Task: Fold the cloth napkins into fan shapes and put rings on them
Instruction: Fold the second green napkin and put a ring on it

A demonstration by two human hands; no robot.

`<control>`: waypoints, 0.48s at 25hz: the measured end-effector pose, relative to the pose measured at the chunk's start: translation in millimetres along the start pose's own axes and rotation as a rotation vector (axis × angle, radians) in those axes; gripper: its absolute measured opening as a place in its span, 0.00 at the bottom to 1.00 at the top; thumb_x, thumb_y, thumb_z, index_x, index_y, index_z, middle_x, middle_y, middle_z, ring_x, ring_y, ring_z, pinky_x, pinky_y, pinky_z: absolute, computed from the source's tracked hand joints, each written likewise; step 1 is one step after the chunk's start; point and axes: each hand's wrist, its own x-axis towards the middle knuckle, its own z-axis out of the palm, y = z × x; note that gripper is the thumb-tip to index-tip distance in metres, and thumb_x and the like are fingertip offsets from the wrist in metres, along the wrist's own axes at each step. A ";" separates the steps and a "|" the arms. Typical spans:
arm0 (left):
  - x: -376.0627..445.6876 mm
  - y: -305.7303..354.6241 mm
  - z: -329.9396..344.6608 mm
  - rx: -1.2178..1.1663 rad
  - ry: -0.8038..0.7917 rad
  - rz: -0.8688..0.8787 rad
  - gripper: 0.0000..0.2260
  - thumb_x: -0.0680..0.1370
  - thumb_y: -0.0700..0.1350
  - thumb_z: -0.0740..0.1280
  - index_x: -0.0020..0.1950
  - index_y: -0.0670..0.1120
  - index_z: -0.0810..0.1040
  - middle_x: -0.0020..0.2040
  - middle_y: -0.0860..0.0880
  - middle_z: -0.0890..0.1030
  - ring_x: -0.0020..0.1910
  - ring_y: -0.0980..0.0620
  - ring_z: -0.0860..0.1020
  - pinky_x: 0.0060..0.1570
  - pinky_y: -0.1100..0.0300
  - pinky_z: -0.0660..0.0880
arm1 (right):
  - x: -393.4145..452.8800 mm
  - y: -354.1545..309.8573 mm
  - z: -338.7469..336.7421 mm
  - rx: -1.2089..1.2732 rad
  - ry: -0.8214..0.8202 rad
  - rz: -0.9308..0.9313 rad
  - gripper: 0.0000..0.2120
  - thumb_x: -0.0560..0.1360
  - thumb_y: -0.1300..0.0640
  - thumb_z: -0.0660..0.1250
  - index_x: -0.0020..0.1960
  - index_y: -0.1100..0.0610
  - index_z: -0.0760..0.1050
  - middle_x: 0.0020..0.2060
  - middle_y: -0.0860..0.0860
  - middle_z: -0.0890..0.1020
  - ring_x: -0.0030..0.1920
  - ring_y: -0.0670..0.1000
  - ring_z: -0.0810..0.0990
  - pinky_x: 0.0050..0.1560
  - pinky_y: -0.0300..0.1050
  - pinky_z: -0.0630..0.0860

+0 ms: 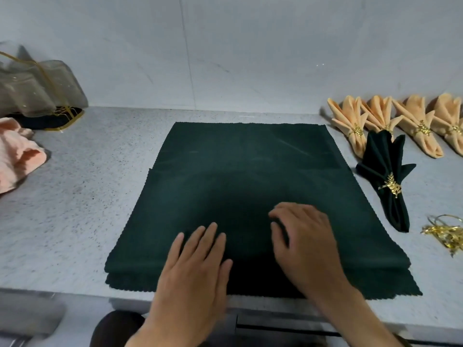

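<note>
A dark green cloth napkin (240, 176) lies spread flat on the speckled grey counter (82, 196), with more green layers showing under its near edge. My left hand (198, 269) rests flat on its near part, fingers straight. Just to the right, my right hand (303, 236) hovers on the cloth with fingers bent; blur hides whether it pinches the fabric. A finished green fan napkin (385, 176) with a gold leaf ring lies to the right. Loose gold rings (448, 234) sit in a pile at the right edge.
Several peach fan napkins (400, 121) with gold rings line the back right. A crumpled peach cloth (17, 151) lies at the left, behind it a sheer bag with gold cord (37, 88). A grey wall rises behind the counter; the counter's front edge runs below my wrists.
</note>
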 end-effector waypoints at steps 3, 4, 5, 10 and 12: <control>-2.1 2.2 20.3 0.044 -0.098 -0.067 0.26 0.84 0.54 0.46 0.68 0.45 0.77 0.70 0.48 0.75 0.69 0.48 0.74 0.66 0.48 0.61 | -30.9 -40.4 22.6 0.002 -0.146 -0.059 0.17 0.78 0.51 0.58 0.60 0.54 0.79 0.60 0.49 0.81 0.62 0.52 0.78 0.63 0.49 0.73; -1.1 0.1 21.9 0.047 -0.117 -0.081 0.27 0.84 0.54 0.44 0.68 0.46 0.77 0.70 0.48 0.75 0.69 0.47 0.73 0.66 0.48 0.61 | -33.1 -44.1 27.4 -0.017 -0.183 -0.045 0.19 0.79 0.49 0.55 0.61 0.54 0.79 0.61 0.50 0.81 0.63 0.52 0.78 0.64 0.51 0.74; -1.4 -1.6 23.0 0.062 -0.129 -0.087 0.27 0.84 0.54 0.44 0.68 0.46 0.77 0.70 0.48 0.75 0.69 0.47 0.73 0.66 0.48 0.61 | -33.2 -44.5 30.4 -0.038 -0.206 -0.024 0.20 0.79 0.48 0.54 0.61 0.54 0.79 0.62 0.50 0.81 0.64 0.53 0.78 0.65 0.52 0.73; -5.3 -3.8 25.0 0.106 -0.153 -0.128 0.27 0.84 0.55 0.43 0.70 0.46 0.75 0.72 0.47 0.73 0.71 0.47 0.71 0.67 0.47 0.60 | -36.0 -43.5 34.2 -0.106 -0.325 0.045 0.22 0.78 0.46 0.53 0.62 0.54 0.79 0.63 0.51 0.80 0.65 0.55 0.77 0.65 0.54 0.73; -5.1 -5.1 27.0 0.118 -0.121 -0.131 0.26 0.83 0.54 0.45 0.71 0.45 0.74 0.72 0.47 0.72 0.72 0.46 0.70 0.67 0.47 0.60 | -35.5 -43.8 33.9 -0.111 -0.349 0.063 0.22 0.78 0.46 0.53 0.62 0.54 0.78 0.64 0.51 0.80 0.65 0.55 0.77 0.65 0.55 0.73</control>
